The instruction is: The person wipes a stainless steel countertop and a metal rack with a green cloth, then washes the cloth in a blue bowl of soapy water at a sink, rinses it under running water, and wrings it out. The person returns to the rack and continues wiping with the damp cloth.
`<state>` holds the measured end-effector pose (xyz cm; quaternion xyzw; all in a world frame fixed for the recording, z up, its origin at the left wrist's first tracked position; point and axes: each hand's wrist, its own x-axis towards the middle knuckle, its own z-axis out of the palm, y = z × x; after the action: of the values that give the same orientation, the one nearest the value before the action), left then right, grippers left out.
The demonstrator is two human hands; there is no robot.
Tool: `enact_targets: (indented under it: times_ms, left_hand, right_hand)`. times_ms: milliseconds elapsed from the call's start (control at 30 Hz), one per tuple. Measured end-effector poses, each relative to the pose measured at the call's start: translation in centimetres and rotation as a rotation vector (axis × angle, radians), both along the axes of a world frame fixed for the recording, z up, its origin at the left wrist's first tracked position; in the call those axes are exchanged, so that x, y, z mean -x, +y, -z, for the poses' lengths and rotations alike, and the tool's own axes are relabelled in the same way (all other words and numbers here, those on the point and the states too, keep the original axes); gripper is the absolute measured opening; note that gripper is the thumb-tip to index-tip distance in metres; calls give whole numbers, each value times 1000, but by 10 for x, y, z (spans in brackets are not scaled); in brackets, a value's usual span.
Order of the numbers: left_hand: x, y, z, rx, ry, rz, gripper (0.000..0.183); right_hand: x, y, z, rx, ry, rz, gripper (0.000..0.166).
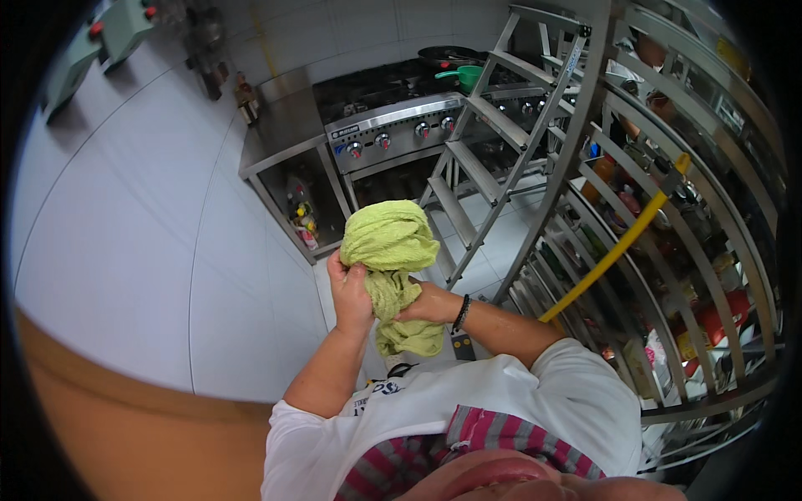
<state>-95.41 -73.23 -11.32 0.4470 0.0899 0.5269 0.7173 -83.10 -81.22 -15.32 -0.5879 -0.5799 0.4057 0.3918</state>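
Observation:
A bunched yellow-green cloth (391, 241) is held in front of my chest. My left hand (351, 294) grips its side, with the thumb pressed on the upper bundle. Lower down, my right hand (429, 302) is closed around the twisted middle. A loose end of the cloth hangs beneath that hand. Folds of fabric hide several of my fingers. A dark beaded bracelet (462, 313) circles my right wrist.
An aluminium stepladder (489, 175) stands before a gas range (401, 128) with a green pan (470, 78) on top. Along the right runs a slatted metal rack (557, 188), with a yellow pole (614, 250) slanting across it. A tiled wall (125, 250) rises at left.

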Motion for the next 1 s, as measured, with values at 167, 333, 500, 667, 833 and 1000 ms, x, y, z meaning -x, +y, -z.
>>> enact_targets:
  times_ms: [167, 333, 500, 667, 833, 1000]
  left_hand:
    - [-22, 39, 40, 15, -31, 121, 25]
    - [-43, 89, 93, -85, -89, 115, 28]
    - [-50, 146, 141, -112, -141, -18, 28]
    - [-98, 183, 138, -132, 83, -73, 23]
    - [-161, 237, 107, -215, 199, 68, 19]
    - [-214, 292, 89, -506, 272, 221, 19]
  right_hand:
    - [-23, 24, 28, -47, -198, 42, 60]
    - [-63, 27, 92, -20, -102, 219, 42]
    - [-124, -17, 165, -171, -81, 468, 38]
    - [-187, -57, 142, -393, 138, 839, 33]
    - [-213, -56, 58, -567, 67, 943, 33]
    - [-274, -18, 21, -593, -89, 1018, 34]
